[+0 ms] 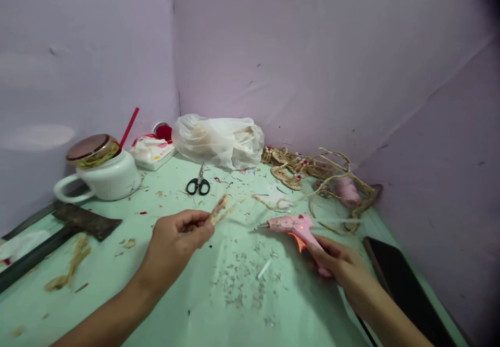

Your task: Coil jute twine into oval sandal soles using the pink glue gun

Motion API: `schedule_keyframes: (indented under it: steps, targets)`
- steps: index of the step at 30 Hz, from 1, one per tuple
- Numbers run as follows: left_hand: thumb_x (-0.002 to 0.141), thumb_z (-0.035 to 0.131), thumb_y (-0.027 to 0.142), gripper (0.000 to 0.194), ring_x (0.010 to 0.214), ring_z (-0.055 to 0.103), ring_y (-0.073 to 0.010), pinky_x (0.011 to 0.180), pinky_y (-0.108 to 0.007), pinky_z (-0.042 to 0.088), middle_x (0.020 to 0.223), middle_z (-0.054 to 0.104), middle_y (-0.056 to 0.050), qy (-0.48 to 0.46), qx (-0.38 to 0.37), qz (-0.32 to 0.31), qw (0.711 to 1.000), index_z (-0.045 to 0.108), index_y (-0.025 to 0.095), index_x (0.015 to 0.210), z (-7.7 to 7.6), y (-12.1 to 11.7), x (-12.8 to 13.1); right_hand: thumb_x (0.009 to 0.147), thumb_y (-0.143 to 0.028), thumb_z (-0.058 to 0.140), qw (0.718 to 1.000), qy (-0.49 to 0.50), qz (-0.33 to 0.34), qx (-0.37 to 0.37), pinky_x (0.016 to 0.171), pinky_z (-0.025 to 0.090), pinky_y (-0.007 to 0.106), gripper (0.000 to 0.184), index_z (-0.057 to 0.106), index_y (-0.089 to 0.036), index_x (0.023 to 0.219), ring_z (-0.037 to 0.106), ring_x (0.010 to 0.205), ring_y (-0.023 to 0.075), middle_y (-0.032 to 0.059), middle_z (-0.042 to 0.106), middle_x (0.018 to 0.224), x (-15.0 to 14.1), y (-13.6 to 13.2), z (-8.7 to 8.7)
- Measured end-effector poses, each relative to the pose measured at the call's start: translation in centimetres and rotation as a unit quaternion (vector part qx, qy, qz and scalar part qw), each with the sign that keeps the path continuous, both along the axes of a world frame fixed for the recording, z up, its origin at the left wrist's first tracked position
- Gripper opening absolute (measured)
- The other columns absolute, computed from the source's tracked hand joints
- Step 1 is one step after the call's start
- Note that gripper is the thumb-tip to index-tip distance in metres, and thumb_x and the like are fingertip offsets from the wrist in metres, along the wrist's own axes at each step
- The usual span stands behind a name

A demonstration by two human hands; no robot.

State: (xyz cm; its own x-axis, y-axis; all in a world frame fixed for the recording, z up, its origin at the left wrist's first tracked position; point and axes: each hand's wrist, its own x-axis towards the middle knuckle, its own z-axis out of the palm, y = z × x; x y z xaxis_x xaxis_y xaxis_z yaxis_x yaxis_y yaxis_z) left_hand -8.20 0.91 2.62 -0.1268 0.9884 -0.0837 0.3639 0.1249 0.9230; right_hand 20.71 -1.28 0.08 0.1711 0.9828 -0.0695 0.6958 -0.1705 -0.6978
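Note:
Between the thumb and fingers of my left hand (pixel 180 237) is a small piece wound with jute twine (pixel 219 209); its exact shape is partly hidden and blurred. A loose strand of twine (pixel 269 201) trails from it to the right. My right hand (pixel 339 263) is wrapped round the handle of a pink hot glue gun (pixel 291 225), whose orange trigger and small lit light show. The gun's metal nozzle points left, toward the twine piece but apart from it. A clear glue stick (pixel 338 223) sticks out of its back.
Black-handled scissors (pixel 198 184) lie beyond my left hand. A hammer-like tool (pixel 84 223) and a white mug (pixel 111 177) are at left. At the back are a white plastic bag (pixel 222 141) and several twine ornaments (pixel 289 175); a black phone (pixel 406 289) lies at right.

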Motion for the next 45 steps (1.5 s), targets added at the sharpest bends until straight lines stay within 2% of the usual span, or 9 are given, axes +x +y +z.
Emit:
schedule_keyframes:
  steps: [4,9,13,17,21,25,32,41,45]
  targets:
    - [0.068,0.057,0.038,0.025,0.066,0.054,-0.0170,0.063,-0.027,0.043,0.070,0.063,-0.001,0.067,-0.001,-0.150,0.986,0.070,0.019,0.077,0.1,-1.0,0.6,0.071,-0.042,0.058,0.993,-0.107,-0.022,0.045,0.051,0.039,0.028,0.027,0.072,-0.020,0.078,0.059,0.062,0.0218,0.0049,0.066,0.070,0.3,2.9,0.6]
    - [0.066,0.053,0.032,0.020,0.064,0.052,-0.0160,0.061,-0.026,0.041,0.068,0.060,0.000,0.134,-0.068,-0.235,0.960,0.068,0.021,0.074,0.4,-2.3,1.1,0.078,-0.039,0.056,0.974,-0.174,-0.036,0.138,0.062,0.042,0.034,0.020,0.067,-0.023,0.072,0.061,0.075,0.0254,0.0063,0.067,0.079,-1.4,0.5,1.9]
    - [0.062,0.051,0.027,0.020,0.066,0.053,-0.0162,0.064,-0.026,0.042,0.067,0.061,0.001,0.148,-0.058,-0.249,0.955,0.068,0.024,0.072,0.8,-3.0,1.1,0.086,-0.022,0.053,0.922,-0.148,0.194,0.301,0.096,0.037,0.042,0.013,0.060,-0.023,0.096,0.062,0.094,0.0206,0.0044,0.068,0.095,-2.9,-1.1,1.9]
    - [0.062,0.050,0.026,0.020,0.066,0.054,-0.0162,0.063,-0.027,0.042,0.067,0.061,0.002,0.154,-0.048,-0.264,0.951,0.067,0.024,0.071,0.7,-2.9,1.0,0.092,-0.019,0.042,0.920,-0.129,0.309,0.203,0.109,0.019,0.050,0.017,0.052,-0.022,0.105,0.061,0.100,0.0195,0.0033,0.067,0.096,-3.0,-1.4,2.1]
    - [0.065,0.050,0.024,0.019,0.064,0.055,-0.0162,0.060,-0.027,0.040,0.067,0.062,0.001,0.201,-0.071,-0.276,0.937,0.067,0.024,0.073,0.1,-2.5,1.2,0.095,-0.025,0.036,0.920,-0.127,0.351,0.117,0.084,0.046,0.036,0.024,0.058,-0.023,0.084,0.062,0.064,0.0153,-0.0019,0.063,0.069,-3.4,-2.7,2.5]
    - [0.066,0.051,0.021,0.018,0.071,0.055,-0.0200,0.066,-0.032,0.040,0.071,0.063,-0.002,0.293,-0.022,-0.301,0.907,0.067,0.023,0.074,-0.7,-2.6,1.8,0.093,-0.029,0.043,0.918,-0.158,0.353,0.085,0.048,0.040,0.024,0.022,0.062,-0.023,0.082,0.060,0.056,0.0145,-0.0010,0.063,0.067,-4.7,-4.1,1.5]
    - [0.069,0.053,0.021,0.016,0.075,0.052,-0.0221,0.079,-0.042,0.037,0.079,0.058,-0.007,0.343,0.089,-0.343,0.870,0.065,0.017,0.079,-2.2,-3.6,2.1,0.089,-0.025,0.051,0.905,-0.176,0.331,0.200,0.048,0.037,0.025,0.014,0.065,-0.022,0.091,0.061,0.058,0.0158,0.0006,0.065,0.070,-5.8,-5.4,-1.8]
    - [0.072,0.054,0.024,0.015,0.073,0.052,-0.0204,0.078,-0.041,0.036,0.078,0.058,-0.006,0.342,0.107,-0.353,0.864,0.065,0.018,0.080,-2.3,-3.5,2.0,0.089,-0.025,0.050,0.923,-0.208,0.272,0.177,0.048,0.035,0.026,0.019,0.063,-0.024,0.076,0.059,0.056,0.0160,-0.0008,0.062,0.065,-6.6,-5.8,-1.7]
    - [0.070,0.052,0.020,0.015,0.070,0.053,-0.0187,0.077,-0.040,0.036,0.073,0.058,-0.005,0.328,0.106,-0.359,0.868,0.066,0.019,0.076,-2.1,-3.5,2.0,0.092,-0.026,0.046,0.914,-0.200,0.253,0.248,0.049,0.037,0.027,0.024,0.064,-0.021,0.077,0.059,0.056,0.0160,0.0007,0.062,0.064,-6.7,-5.7,-1.6]
